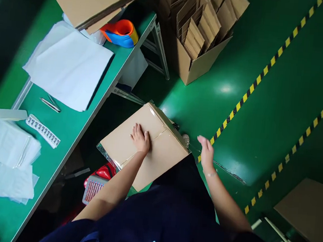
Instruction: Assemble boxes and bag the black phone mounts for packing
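At left, we saw white sheets point(72, 66) and a pen point(49, 105) on our green table point(69, 128). The floor point(278, 105) held an open carton point(206, 61), upper centre.

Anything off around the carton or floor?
Yes, mildly: clear film juts past the left edge of the carton, not lying flat. A shiny strip also shows beside the right hand, seemingly loose; its material is unclear.

left hand point(140, 138) lies spread on the rectangular brown cardboard box point(163, 153)! right hand point(206, 151) hovers just beside it.
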`<state>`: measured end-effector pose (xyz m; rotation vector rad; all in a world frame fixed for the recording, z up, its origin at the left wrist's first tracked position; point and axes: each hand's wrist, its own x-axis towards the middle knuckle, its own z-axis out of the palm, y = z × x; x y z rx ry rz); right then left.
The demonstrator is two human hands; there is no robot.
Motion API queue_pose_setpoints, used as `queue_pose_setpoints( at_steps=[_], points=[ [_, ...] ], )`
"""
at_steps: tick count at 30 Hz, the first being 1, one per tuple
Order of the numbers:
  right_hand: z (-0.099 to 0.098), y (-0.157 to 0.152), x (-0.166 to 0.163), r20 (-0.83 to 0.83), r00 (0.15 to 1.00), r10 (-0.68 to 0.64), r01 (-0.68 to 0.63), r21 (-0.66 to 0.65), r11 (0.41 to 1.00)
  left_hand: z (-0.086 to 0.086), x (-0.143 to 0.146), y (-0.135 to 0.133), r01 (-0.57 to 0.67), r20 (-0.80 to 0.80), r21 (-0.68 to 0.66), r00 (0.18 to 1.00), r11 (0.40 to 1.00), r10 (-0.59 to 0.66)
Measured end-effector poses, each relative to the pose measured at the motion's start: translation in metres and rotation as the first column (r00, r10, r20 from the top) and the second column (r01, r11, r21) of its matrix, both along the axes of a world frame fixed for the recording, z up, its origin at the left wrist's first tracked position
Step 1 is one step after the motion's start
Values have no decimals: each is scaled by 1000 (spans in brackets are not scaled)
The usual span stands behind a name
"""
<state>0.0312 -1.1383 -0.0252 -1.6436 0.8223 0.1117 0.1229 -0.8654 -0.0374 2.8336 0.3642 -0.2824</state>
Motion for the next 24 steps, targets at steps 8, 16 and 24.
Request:
queue_pose_setpoints(
  at_steps=[8,16,24],
  points=[
    [-29,66,-81,-77,995,-59,62,33,998,16,95,7,111,54,-301,994,947,-100],
    [-31,69,-59,-20,980,-196,195,208,958,6,183,-6,104,-214,-466,950,879,-226],
    [-50,69,-42,-145,908,-394,420,333,845,-3,210,-16,-84,-490,-479,852,874,-187]
  ],
)
